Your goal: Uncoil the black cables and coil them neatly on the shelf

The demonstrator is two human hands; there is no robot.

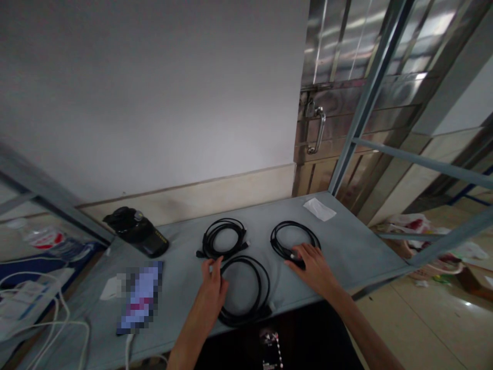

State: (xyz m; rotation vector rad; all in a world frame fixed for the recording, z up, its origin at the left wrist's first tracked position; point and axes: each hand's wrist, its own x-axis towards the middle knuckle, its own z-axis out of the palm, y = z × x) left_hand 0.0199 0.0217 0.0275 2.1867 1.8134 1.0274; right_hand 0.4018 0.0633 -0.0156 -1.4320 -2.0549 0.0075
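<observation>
the grey bench top [354, 252] sits in a steel frame against a white wall [146, 92], beside a metal door [339, 46]. 3 black cable coils lie on it. my right hand [311, 268] covers part of the right coil [292, 223], fingers curved over its plug end, though i can't tell if it grips. my left hand [213, 289] is open at the near coil [265, 293], not gripping it. the back coil [223, 239] lies free, near a black bottle [136, 232]. a pixelated flat object [140, 298] can't be made out.

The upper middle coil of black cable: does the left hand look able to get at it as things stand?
Probably yes: the left hand rests just below that coil, with nothing lying between them.
</observation>
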